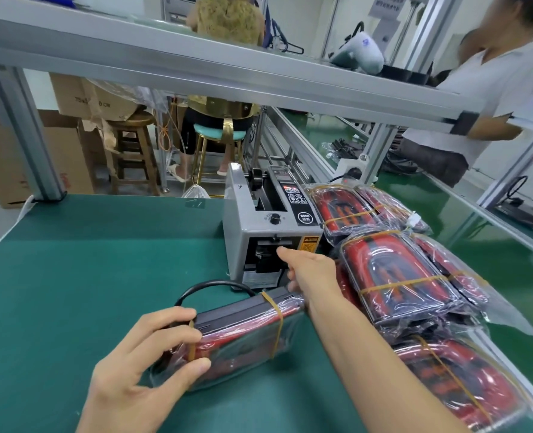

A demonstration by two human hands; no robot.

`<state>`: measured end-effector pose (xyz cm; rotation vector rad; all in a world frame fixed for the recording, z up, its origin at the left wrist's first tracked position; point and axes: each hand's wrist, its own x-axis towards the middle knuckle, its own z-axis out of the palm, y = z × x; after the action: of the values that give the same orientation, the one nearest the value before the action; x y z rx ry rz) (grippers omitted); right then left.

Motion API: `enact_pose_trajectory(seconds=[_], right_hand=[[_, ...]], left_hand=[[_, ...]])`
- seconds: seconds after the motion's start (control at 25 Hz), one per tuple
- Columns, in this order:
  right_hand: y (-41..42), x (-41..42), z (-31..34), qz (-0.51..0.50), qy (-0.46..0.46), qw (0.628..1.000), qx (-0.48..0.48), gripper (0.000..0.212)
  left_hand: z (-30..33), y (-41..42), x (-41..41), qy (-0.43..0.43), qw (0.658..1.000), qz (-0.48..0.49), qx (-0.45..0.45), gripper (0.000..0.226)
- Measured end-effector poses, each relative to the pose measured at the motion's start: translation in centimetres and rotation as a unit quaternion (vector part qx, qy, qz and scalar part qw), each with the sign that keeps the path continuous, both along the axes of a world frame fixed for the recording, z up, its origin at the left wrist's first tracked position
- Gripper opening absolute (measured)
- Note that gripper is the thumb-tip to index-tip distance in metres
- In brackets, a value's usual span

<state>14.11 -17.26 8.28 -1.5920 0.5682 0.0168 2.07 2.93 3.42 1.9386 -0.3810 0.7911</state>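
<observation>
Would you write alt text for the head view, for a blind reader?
A left hand grips a bagged red pack on a green table while the right hand reaches to a grey tape dispenser. More packs lie at right.

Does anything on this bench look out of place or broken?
Nothing looks broken or spilled. The bagged red packs heaped right of the tape dispenser lie tilted and overlapping, not squared up. The left hand grips another pack.

Bagged pack (243, 335): black-and-red, clear plastic wrap, two tan rubber bands, flat on green table (87, 260). Tape dispenser (268, 232): grey, upright, just behind.
</observation>
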Motion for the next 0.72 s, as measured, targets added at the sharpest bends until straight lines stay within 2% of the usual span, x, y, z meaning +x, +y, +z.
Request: enact_pose_trajectory(seconds=[0.12,0.2,0.28,0.4,0.52,0.6,0.72], right_hand=[[0.4,0.5,0.5,-0.022,0.041,0.999,0.023,0.019],[0.5,0.8,0.5,0.018,0.06,0.998,0.025,0.023],[0.7,1.1,0.1,0.02,0.043,0.999,0.019,0.023],[0.2,1.4,-1.0,-0.023,0.028,0.994,0.1,0.023],[-1.1,1.2,-1.1,-0.004,0.012,0.988,0.152,0.017],[-1.5,0.8,-0.8,0.018,0.022,0.993,0.115,0.009],[-0.8,0.4,-0.7,0.016,0.021,0.999,0.045,0.01]], left_hand=[[-0.1,0.2,-0.2,0.008,1.0,0.017,-0.012,0.017],[-0.1,0.2,-0.3,0.013,1.0,0.019,-0.018,0.019],[0.0,0.1,-0.4,0.017,0.999,0.018,-0.023,0.019],[0.1,0.2,-0.6,0.019,1.0,0.007,-0.007,0.019],[0.3,0.6,-0.5,0.029,0.999,-0.014,0.023,0.02],[0.4,0.7,-0.4,0.033,0.999,-0.017,0.021,0.021],[0.4,0.7,-0.3,0.028,0.999,-0.014,0.021,0.021]])
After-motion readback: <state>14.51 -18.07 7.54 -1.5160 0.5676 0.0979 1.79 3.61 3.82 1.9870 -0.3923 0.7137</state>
